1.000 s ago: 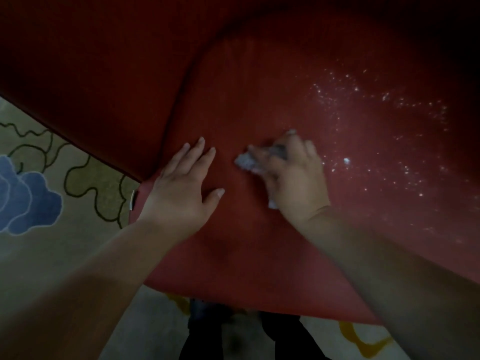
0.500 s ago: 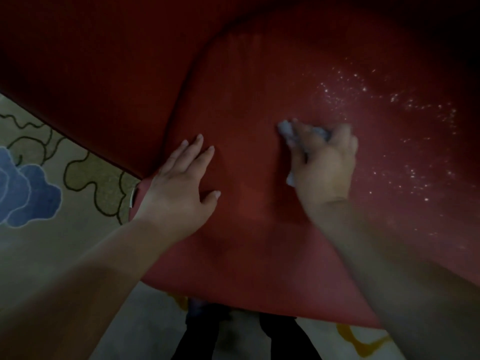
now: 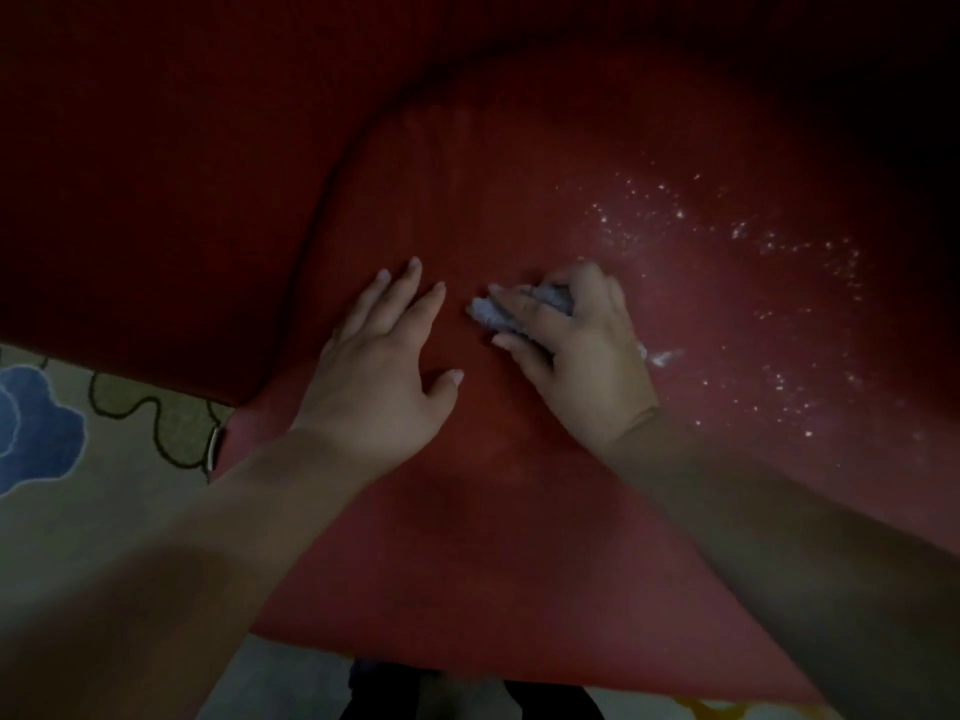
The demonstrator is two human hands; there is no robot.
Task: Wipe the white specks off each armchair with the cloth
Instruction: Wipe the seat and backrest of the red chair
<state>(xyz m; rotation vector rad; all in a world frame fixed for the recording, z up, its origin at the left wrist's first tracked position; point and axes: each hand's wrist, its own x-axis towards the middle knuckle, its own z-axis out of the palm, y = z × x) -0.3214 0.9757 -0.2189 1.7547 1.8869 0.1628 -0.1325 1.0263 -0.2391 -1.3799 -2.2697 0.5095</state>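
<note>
grey cloth (image 3: pixel 501 309) half hidden under right hand (image 3: pixel 576 356)

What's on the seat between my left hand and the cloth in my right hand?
Nothing: in the head view, only a narrow strip of bare red seat cushion separates the left hand from the cloth gripped by the right hand. The white specks lie right of it.
</note>
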